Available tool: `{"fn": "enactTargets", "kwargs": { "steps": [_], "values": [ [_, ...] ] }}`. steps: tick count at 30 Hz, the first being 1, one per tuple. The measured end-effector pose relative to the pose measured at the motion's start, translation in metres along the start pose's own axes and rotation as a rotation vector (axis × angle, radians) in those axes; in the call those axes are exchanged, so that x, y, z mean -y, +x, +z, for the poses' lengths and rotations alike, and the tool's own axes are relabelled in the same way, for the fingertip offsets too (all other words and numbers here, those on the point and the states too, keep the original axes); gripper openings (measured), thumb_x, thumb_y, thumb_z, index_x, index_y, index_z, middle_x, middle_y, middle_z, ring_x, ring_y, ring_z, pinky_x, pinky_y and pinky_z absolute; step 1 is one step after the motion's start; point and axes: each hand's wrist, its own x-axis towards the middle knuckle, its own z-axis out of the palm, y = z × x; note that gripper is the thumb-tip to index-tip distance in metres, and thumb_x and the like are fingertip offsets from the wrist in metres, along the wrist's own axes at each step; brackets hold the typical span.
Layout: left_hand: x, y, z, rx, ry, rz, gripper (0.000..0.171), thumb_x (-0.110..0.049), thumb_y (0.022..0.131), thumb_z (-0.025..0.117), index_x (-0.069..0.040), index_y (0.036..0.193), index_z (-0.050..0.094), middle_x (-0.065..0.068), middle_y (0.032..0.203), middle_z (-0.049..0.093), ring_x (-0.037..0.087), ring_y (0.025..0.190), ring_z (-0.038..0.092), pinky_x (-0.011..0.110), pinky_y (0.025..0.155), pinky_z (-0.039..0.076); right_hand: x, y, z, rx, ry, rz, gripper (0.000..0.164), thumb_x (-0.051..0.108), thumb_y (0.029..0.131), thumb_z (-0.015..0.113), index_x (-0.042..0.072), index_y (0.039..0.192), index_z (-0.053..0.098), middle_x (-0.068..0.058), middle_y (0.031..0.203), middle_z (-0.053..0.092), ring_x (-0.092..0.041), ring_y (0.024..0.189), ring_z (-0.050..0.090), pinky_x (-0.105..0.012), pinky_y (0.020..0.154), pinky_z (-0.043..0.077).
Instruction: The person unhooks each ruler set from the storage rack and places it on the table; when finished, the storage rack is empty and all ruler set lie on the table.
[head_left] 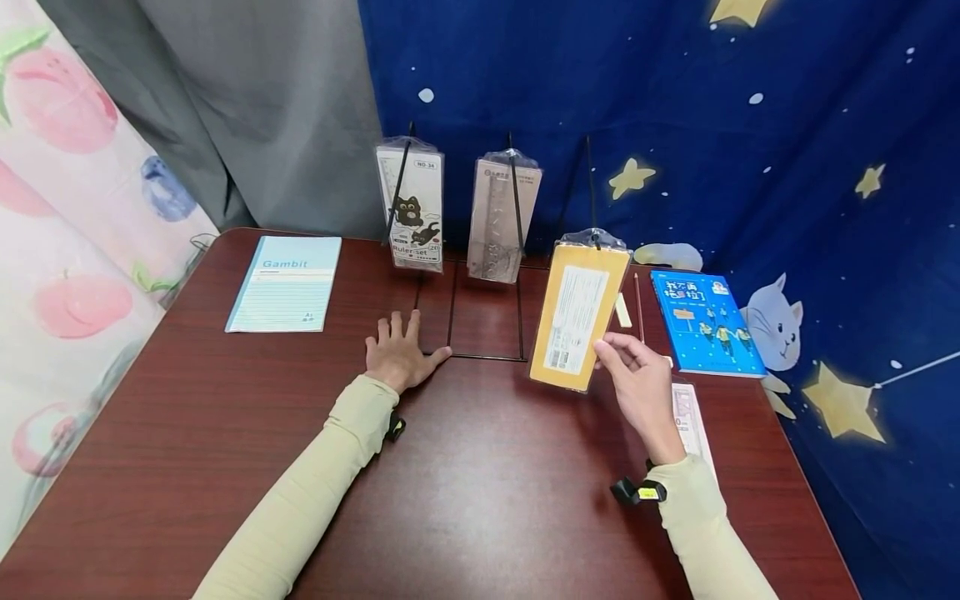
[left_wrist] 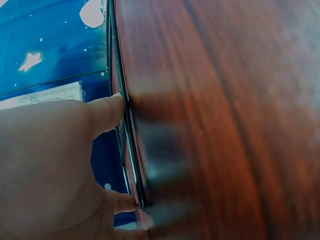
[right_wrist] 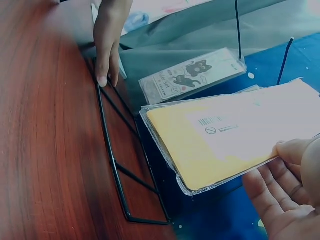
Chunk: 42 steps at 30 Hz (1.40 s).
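Note:
My right hand (head_left: 637, 383) pinches the right edge of a yellow packet (head_left: 580, 317) between thumb and fingers. The packet is in clear plastic, with a white printed label and barcode. Its top overlaps the rack's right-hand hook in the head view. My left hand (head_left: 397, 354) rests on the table with fingers spread, at the front left corner of the black wire rack (head_left: 487, 358); in the left wrist view its thumb (left_wrist: 107, 115) touches the wire. From the other hooks hang a ruler set (head_left: 408, 204) with black cats and a pinkish packaged ruler (head_left: 495, 217).
A light blue Gambit notebook (head_left: 285, 283) lies at the back left of the table. On the right are a blue book (head_left: 705, 321), a thin reddish pencil-like stick (head_left: 639, 304) and a pale packaged item (head_left: 690, 417) beside my right wrist. Curtains (head_left: 487, 67) hang behind the table.

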Motion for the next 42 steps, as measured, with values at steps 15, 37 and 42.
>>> {"fn": "enactTargets", "kwargs": {
  "steps": [15, 37, 42],
  "values": [
    [0.000, 0.001, 0.001, 0.004, 0.004, 0.003, 0.096, -0.070, 0.100, 0.045, -0.012, 0.168, 0.010, 0.026, 0.172, 0.011, 0.048, 0.159, 0.013, 0.066, 0.123, 0.022, 0.009, -0.017, -0.008, -0.007, -0.015, 0.016, 0.028, 0.024, 0.097, 0.074, 0.001, 0.113, 0.075, 0.009, 0.090, 0.074, -0.010, 0.080, 0.069, -0.015, 0.079, 0.057],
    [0.000, 0.004, 0.001, 0.018, 0.001, -0.002, 0.097, -0.070, 0.100, 0.045, -0.012, 0.168, 0.008, 0.026, 0.172, 0.009, 0.048, 0.159, 0.011, 0.067, 0.123, 0.020, 0.009, -0.046, -0.032, -0.009, -0.096, 0.142, 0.033, 0.028, 0.098, 0.074, 0.002, 0.120, 0.074, 0.015, 0.090, 0.074, -0.010, 0.080, 0.070, -0.015, 0.080, 0.058],
    [0.003, 0.010, 0.004, 0.032, 0.002, -0.006, 0.099, -0.071, 0.100, 0.044, -0.012, 0.168, 0.004, 0.026, 0.173, 0.006, 0.048, 0.160, 0.008, 0.067, 0.124, 0.019, -0.002, -0.052, -0.046, -0.015, -0.222, 0.213, 0.040, 0.037, 0.098, 0.072, 0.006, 0.123, 0.074, 0.004, 0.100, 0.077, -0.015, 0.084, 0.071, -0.013, 0.079, 0.056]
  ]
}}
